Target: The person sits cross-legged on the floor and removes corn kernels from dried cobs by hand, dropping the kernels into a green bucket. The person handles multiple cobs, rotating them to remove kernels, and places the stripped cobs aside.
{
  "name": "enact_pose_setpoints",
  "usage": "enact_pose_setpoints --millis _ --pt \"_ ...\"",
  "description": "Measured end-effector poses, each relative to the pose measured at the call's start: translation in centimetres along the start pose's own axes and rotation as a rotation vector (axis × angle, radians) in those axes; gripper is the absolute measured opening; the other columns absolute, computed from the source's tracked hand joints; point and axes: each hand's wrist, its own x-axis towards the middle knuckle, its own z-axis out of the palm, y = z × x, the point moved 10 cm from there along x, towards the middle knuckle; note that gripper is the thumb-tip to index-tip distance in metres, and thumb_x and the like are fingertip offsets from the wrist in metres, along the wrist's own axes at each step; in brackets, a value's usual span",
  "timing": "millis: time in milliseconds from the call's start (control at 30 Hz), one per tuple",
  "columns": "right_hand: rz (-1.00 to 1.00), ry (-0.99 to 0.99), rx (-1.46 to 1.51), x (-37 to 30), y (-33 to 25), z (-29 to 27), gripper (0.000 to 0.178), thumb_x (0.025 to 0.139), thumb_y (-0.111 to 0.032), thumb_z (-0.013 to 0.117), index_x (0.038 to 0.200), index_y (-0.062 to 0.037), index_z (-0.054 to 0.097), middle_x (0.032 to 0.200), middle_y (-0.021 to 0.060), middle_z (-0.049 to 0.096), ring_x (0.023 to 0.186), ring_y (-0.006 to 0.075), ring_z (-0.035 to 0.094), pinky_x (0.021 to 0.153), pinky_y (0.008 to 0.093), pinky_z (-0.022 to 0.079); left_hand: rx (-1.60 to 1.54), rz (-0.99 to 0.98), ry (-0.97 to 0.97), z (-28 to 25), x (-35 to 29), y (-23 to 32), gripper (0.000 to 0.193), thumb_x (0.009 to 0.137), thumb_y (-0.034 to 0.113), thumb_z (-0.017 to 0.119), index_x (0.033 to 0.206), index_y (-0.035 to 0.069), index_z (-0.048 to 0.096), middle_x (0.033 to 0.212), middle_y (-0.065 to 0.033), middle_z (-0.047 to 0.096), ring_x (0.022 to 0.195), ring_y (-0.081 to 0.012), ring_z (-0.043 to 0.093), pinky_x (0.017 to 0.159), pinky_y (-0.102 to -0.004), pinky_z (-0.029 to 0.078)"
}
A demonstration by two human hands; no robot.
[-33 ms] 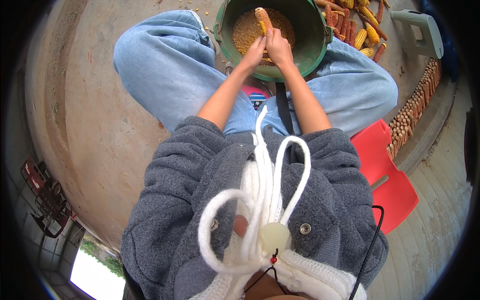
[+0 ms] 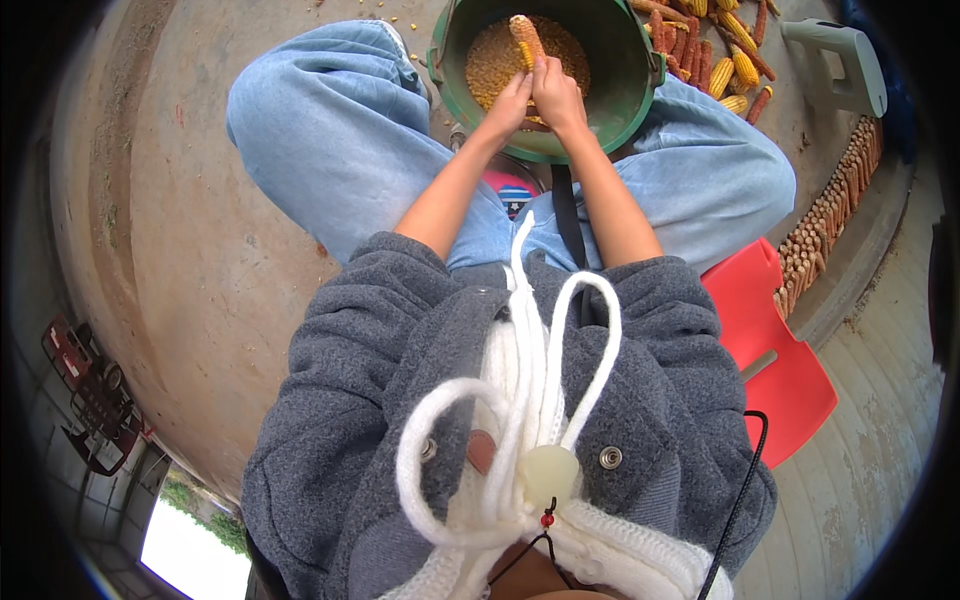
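Note:
Over a green bucket between my legs, I hold a corn cob tilted up and away from me. Its upper end is mostly stripped, with some yellow kernels along its lower left side. My left hand is closed around the lower part of the cob. Right beside it, my right hand grips the same cob, thumb pressed along it. The hands hide the cob's lower end. Loose yellow kernels cover the bottom of the bucket.
Yellow and reddish corn cobs lie heaped beyond my right knee. Near them stands a grey-green plastic stool. A row of stacked cobs runs along the right. A red plastic seat is by my right side; machinery stands far left.

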Motion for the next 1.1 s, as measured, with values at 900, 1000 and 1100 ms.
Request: enact_pose_setpoints --millis 900,1000,1100 --pt "-0.335 0.001 -0.188 -2.0 -3.0 1.1 0.020 0.081 -0.018 0.039 0.087 -0.0037 0.052 0.080 0.0175 0.056 0.070 0.0328 0.057 0.061 0.0382 0.048 0.565 0.221 0.469 -4.7 0.6 0.7 0.058 0.086 0.050 0.026 0.104 -0.001 0.045 0.092 -0.0304 0.053 0.089 -0.0440 0.051 0.077 -0.0466 0.039" --pt "-0.396 0.015 -0.235 -2.0 -3.3 1.2 0.013 0.077 -0.011 0.043 0.084 -0.0042 0.050 0.079 0.0146 0.055 0.068 0.0289 0.059 0.058 0.0349 0.050 0.582 0.228 0.464 -4.2 0.2 1.2 0.056 0.086 0.048 0.025 0.103 -0.002 0.045 0.090 -0.0311 0.053 0.089 -0.0456 0.050 0.076 -0.0480 0.039" --pt "-0.423 0.007 -0.215 -2.3 -3.8 1.0 0.012 0.077 -0.011 0.043 0.084 -0.0042 0.050 0.080 0.0145 0.055 0.069 0.0285 0.059 0.058 0.0346 0.050 0.596 0.229 0.467 -4.1 -0.1 1.5 0.055 0.086 0.047 0.025 0.101 -0.003 0.045 0.088 -0.0319 0.053 0.088 -0.0467 0.049 0.074 -0.0493 0.038"
